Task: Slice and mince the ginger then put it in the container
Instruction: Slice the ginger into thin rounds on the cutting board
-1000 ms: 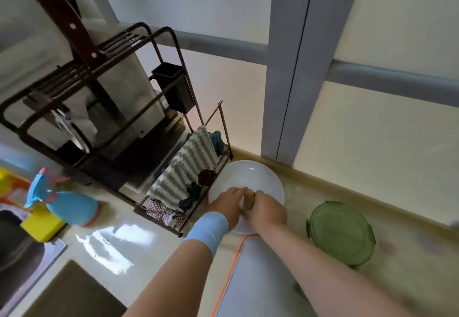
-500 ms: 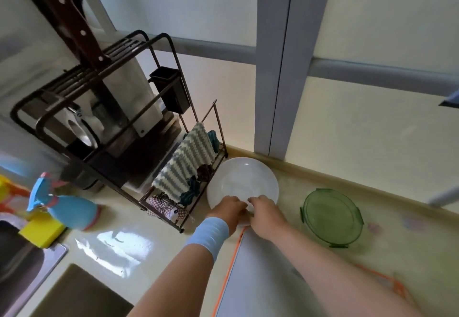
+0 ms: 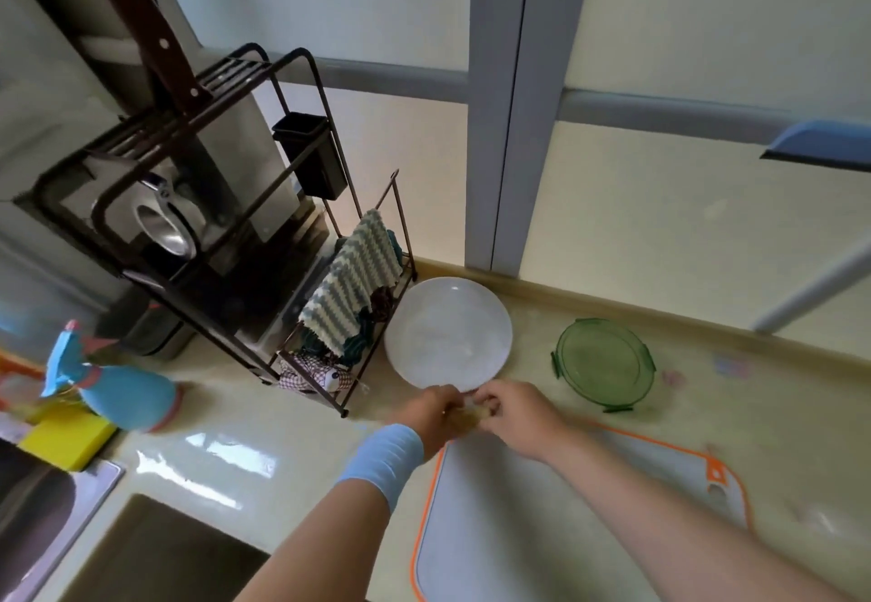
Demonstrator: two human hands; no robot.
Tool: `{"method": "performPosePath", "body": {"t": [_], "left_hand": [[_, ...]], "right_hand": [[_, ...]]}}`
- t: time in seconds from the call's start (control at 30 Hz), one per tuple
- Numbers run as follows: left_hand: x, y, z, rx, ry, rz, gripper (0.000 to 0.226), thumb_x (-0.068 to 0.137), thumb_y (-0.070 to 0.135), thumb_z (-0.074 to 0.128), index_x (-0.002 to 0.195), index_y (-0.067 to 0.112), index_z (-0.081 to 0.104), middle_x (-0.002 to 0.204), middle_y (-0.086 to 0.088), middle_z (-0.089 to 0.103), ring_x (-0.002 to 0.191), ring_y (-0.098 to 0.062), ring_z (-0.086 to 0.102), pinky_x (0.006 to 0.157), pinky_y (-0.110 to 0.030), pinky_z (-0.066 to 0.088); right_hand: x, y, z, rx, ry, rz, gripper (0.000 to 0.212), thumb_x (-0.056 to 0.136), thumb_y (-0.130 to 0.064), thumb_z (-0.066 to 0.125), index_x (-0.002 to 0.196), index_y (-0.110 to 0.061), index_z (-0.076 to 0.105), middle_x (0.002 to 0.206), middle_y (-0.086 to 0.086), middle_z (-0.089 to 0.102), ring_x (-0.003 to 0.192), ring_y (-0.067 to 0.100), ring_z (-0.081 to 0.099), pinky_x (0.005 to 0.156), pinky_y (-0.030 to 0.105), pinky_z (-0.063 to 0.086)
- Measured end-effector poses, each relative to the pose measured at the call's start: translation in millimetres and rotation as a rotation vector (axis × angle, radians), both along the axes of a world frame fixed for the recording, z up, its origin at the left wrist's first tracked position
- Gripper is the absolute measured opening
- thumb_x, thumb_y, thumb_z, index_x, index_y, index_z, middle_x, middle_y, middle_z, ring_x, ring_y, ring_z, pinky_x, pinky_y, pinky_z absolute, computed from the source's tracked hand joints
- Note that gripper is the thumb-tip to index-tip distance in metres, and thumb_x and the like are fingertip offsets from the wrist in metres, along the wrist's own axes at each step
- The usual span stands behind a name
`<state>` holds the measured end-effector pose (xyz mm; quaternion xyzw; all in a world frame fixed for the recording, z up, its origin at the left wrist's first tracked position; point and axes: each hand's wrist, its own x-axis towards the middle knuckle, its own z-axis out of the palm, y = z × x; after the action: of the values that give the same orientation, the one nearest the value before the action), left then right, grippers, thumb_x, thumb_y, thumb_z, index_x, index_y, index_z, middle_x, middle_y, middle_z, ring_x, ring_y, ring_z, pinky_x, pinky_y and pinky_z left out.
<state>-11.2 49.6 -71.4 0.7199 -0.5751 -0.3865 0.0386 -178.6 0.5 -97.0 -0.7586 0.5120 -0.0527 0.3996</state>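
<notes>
Left hand (image 3: 431,413), right hand (image 3: 516,420) now back at the plate (image 3: 447,318) near rim, fingers (image 3: 488,399) of both tight around ginger (image 3: 471,413).

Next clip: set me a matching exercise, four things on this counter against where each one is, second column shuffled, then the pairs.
Things
1. ginger
2. white plate
3. green container
4. knife

Places
A. slotted in the dark rack, handle up
B. on the counter, right of the white plate
C. gripped between left hand and right hand
D. on the counter beside the striped cloth

Pairs: 1-C, 2-D, 3-B, 4-A
</notes>
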Motion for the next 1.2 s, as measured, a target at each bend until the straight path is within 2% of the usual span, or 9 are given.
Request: {"method": "performPosePath", "body": {"t": [0.1, 0.23, 0.37, 0.53, 0.63, 0.87, 0.97, 1.07, 1.2], "left_hand": [[-18.9, 32.2, -11.6, 0.113, 0.046, -0.031, 0.039, 0.078, 0.057, 0.059, 0.099, 0.025, 0.063, 0.093, 0.000, 0.060, 0.075, -0.021, 0.053, 0.073, -0.029, 0.047], [-40.5, 61.7, -31.1, 0.079, -0.012, -0.110, 0.042, 0.081, 0.068, 0.056, 0.098, 0.030, 0.064, 0.101, 0.001, 0.064, 0.091, -0.023, 0.061, 0.075, -0.027, 0.046], [-55.8, 76.8, -36.7, 0.011, -0.008, -0.115, 0.061, 0.076, 0.079, 0.053, 0.095, 0.024, 0.069, 0.101, 0.001, 0.056, 0.092, -0.018, 0.055, 0.077, -0.024, 0.040], [-57.1, 83.7, -27.8, -0.059, -0.102, -0.185, 0.060, 0.086, 0.067, 0.053, 0.130, 0.026, 0.059, 0.129, -0.001, 0.051, 0.123, -0.023, 0.045, 0.103, -0.029, 0.036], [-61.2, 86.5, -24.8, -0.039, -0.072, -0.167, 0.058, 0.090, 0.061, 0.053, 0.137, 0.026, 0.052, 0.134, 0.000, 0.049, 0.128, -0.022, 0.042, 0.107, -0.029, 0.033], [-79.4, 95.9, -37.3, -0.012, -0.037, -0.008, 0.045, 0.087, 0.064, 0.056, 0.111, 0.027, 0.066, 0.109, 0.001, 0.054, 0.110, -0.020, 0.053, 0.095, -0.028, 0.042], [-98.7, 95.8, -34.2, -0.029, 0.019, 0.106, 0.054, 0.077, 0.077, 0.057, 0.096, 0.028, 0.071, 0.098, 0.006, 0.059, 0.095, -0.016, 0.059, 0.084, -0.024, 0.045], [-119.5, 99.5, -32.3, -0.040, 0.052, 0.172, 0.056, 0.074, 0.080, 0.058, 0.087, 0.027, 0.072, 0.096, 0.005, 0.058, 0.087, -0.013, 0.061, 0.084, -0.024, 0.049], [-128.2, 102.4, -29.8, -0.019, -0.015, 0.233, 0.062, 0.067, 0.088, 0.053, 0.095, 0.036, 0.070, 0.096, 0.012, 0.055, 0.092, -0.013, 0.059, 0.090, -0.028, 0.049]], "right_hand": [[-24.3, 35.8, -8.7, 0.057, 0.048, 0.013, 0.023, 0.071, -0.022, 0.079, 0.091, -0.020, 0.069, 0.082, -0.006, 0.065, 0.078, 0.013, 0.061, 0.070, 0.025, 0.045], [-53.4, 74.5, -20.8, -0.001, 0.074, -0.015, 0.022, 0.074, -0.021, 0.077, 0.095, -0.020, 0.069, 0.086, -0.007, 0.057, 0.078, 0.010, 0.053, 0.066, 0.012, 0.034], [-64.9, 100.7, -29.5, -0.036, 0.125, -0.003, 0.028, 0.079, -0.020, 0.070, 0.107, -0.022, 0.067, 0.095, -0.007, 0.054, 0.091, 0.017, 0.057, 0.081, 0.027, 0.043], [-95.1, 110.3, -7.7, -0.110, 0.164, -0.095, 0.034, 0.088, -0.012, 0.059, 0.122, -0.019, 0.064, 0.118, 0.003, 0.059, 0.110, 0.019, 0.058, 0.096, 0.030, 0.043], [-124.5, 111.0, 3.4, -0.146, 0.264, -0.177, 0.033, 0.090, -0.013, 0.056, 0.121, -0.021, 0.063, 0.122, 0.001, 0.056, 0.116, 0.021, 0.053, 0.097, 0.030, 0.039], [-176.7, 123.9, -2.8, -0.084, 0.623, -0.089, 0.061, 0.090, -0.028, 0.053, 0.146, -0.035, 0.030, 0.135, 0.006, 0.037, 0.124, 0.028, 0.039, 0.099, 0.038, 0.041], [-184.1, 120.8, -10.7, -0.109, 0.661, -0.055, 0.074, 0.089, -0.013, 0.048, 0.152, -0.037, 0.017, 0.133, 0.008, 0.034, 0.118, 0.028, 0.041, 0.096, 0.040, 0.041], [-187.7, 114.6, -16.7, -0.106, 0.623, -0.112, 0.073, 0.088, -0.004, 0.044, 0.150, -0.034, 0.021, 0.128, 0.010, 0.035, 0.113, 0.030, 0.045, 0.091, 0.038, 0.041], [-192.4, 109.8, -24.3, -0.035, 0.395, -0.074, 0.063, 0.087, -0.002, 0.043, 0.142, -0.032, 0.037, 0.121, 0.008, 0.036, 0.111, 0.033, 0.047, 0.095, 0.041, 0.044]]}}
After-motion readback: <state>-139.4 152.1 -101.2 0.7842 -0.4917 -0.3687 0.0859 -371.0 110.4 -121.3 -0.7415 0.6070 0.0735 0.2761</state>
